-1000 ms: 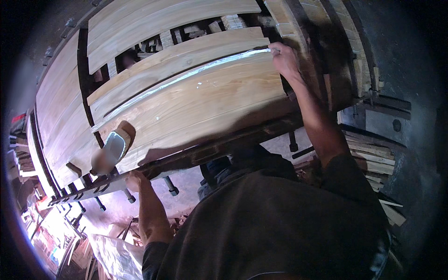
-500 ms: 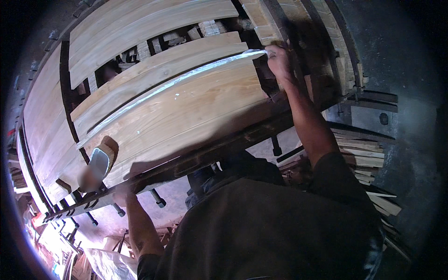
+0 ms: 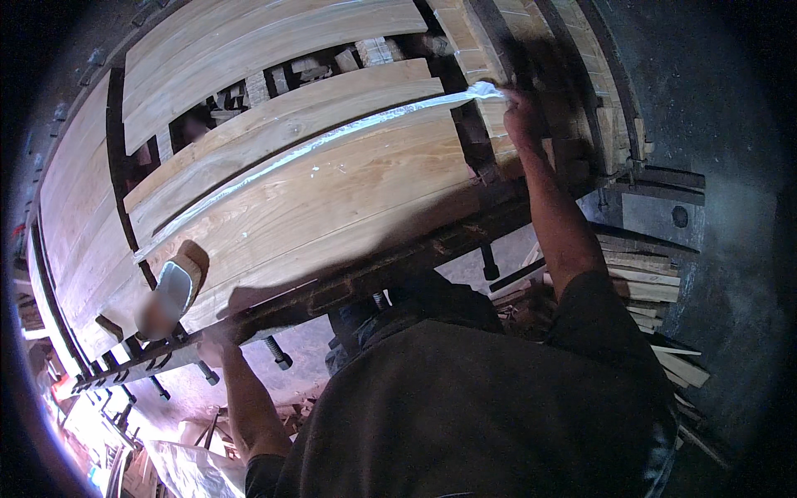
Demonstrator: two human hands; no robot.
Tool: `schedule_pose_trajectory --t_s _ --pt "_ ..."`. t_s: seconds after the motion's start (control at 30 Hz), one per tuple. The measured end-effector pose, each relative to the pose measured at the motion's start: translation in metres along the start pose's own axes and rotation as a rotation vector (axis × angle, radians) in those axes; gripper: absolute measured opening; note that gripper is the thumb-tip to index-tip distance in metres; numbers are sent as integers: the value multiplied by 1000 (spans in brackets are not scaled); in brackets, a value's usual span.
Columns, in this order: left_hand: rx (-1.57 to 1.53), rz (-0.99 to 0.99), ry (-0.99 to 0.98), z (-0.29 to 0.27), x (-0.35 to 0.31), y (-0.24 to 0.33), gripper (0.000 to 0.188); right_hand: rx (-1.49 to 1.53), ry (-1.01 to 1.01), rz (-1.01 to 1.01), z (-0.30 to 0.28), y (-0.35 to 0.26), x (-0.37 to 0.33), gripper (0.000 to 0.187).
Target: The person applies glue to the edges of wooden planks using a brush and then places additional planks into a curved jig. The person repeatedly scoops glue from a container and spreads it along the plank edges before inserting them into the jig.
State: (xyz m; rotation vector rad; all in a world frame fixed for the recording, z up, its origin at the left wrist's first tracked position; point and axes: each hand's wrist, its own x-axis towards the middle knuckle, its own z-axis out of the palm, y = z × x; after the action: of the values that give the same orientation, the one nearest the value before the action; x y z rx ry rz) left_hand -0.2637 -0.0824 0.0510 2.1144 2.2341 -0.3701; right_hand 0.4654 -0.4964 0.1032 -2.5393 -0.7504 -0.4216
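Note:
My right hand (image 3: 521, 120) is closed on a small white-smeared tool (image 3: 486, 90) whose kind I cannot make out. It is just past the right end of a long pale wooden board (image 3: 349, 187). A wet white strip, looking like glue (image 3: 332, 131), runs along that board's far edge. A narrower board (image 3: 290, 129) lies beyond, with a dark gap between them. My left hand (image 3: 217, 344) is at the dark metal front bar (image 3: 332, 300) of the frame; its fingers are blurred and partly hidden.
A tan-rimmed, white-lined container (image 3: 187, 270) lies on the boards at left, partly blurred. More wide panels (image 3: 266, 54) lie at the far side. Bolts (image 3: 278, 353) stick out below the front bar. Wood strips (image 3: 647, 278) are stacked at right.
My right hand has moved right, past the board's end, with the white-smeared tool in it. My left hand has stayed at the front bar.

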Motion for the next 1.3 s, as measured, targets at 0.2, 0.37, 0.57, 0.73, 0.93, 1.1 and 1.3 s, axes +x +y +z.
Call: schedule_pose_trajectory --t_s 0.2,0.37,0.57,0.73,0.93,1.1,1.3 --pt "-281 -132 38 21 9 0 48 121 -127 26 -20 -27 -2 29" --pt "-620 -324 243 42 10 -13 63 97 -221 -37 -18 -113 -18 32" --pt "-1346 -705 384 10 -9 11 60 234 -228 -253 1 -188 -34 31" --pt "-2040 -818 45 69 31 -62 29 321 -314 -286 14 -272 -49 32" --pt "-1877 -794 -39 30 34 -25 33 356 -443 -250 19 -360 -65 26" --pt "-2059 -902 149 40 40 -27 49 365 -440 -417 57 -404 -77 27" --pt "-1608 -832 262 80 48 -39 68 378 -403 -557 80 -476 -88 25"
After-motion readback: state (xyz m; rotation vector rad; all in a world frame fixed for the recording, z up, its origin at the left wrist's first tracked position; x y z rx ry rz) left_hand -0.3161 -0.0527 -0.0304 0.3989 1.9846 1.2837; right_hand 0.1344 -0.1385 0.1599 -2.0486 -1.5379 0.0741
